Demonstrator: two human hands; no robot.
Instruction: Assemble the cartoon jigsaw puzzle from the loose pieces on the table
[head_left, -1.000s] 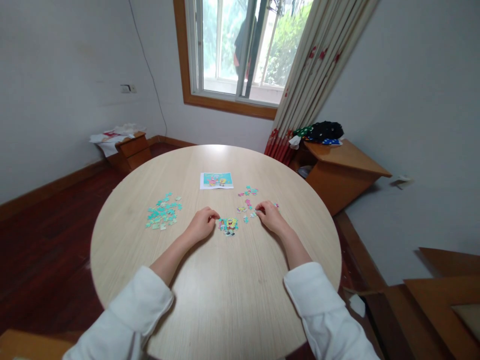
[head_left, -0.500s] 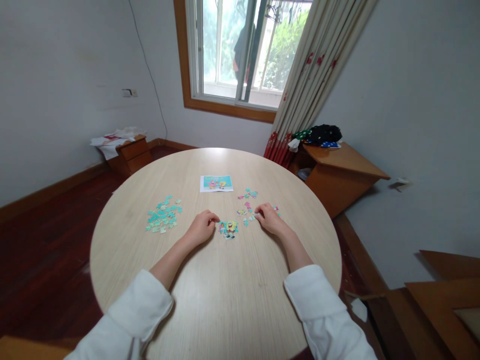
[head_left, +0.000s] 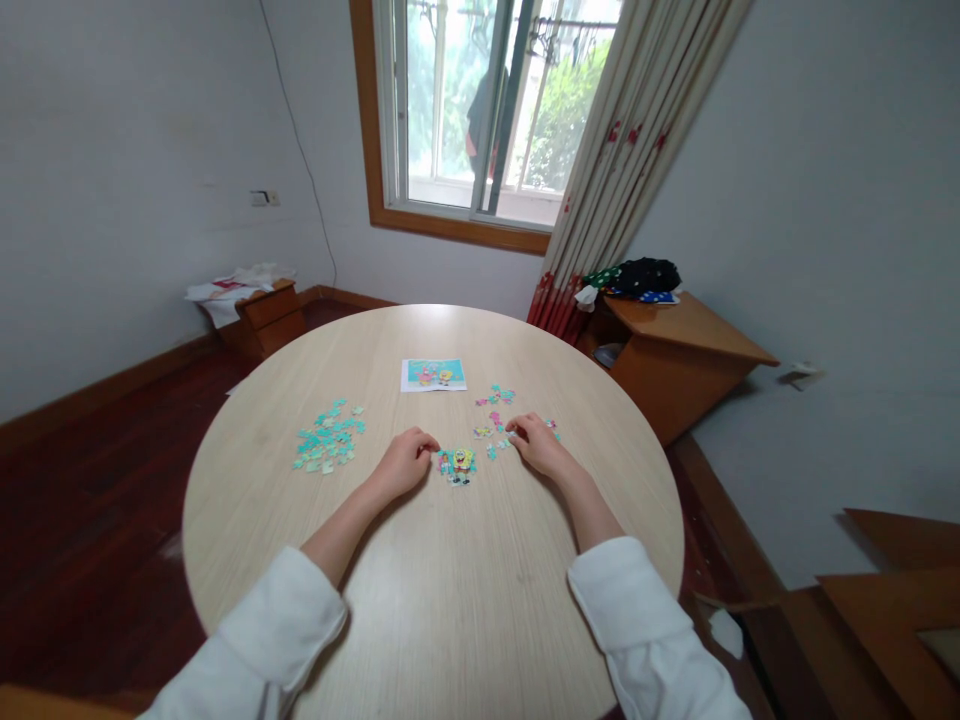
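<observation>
Near frame centre: left hand (head_left: 407, 462) is beside joined puzzle section (head_left: 463, 461), right hand (head_left: 537, 444) by loose pieces (head_left: 495, 420). Cannot tell either grip's state.

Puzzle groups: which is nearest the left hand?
The partly joined patch with the yellow figure, just right of the left hand. The mostly teal pile sits farther off leftward; the scattered pieces are over by the right hand.

White sleeves (head_left: 244, 640) — loose, plain, softly creased — end in broad cuffs (head_left: 630, 585) on the forearms (head_left: 349, 522); left hand (head_left: 409, 460) and right hand (head_left: 536, 443) are bare.
</observation>
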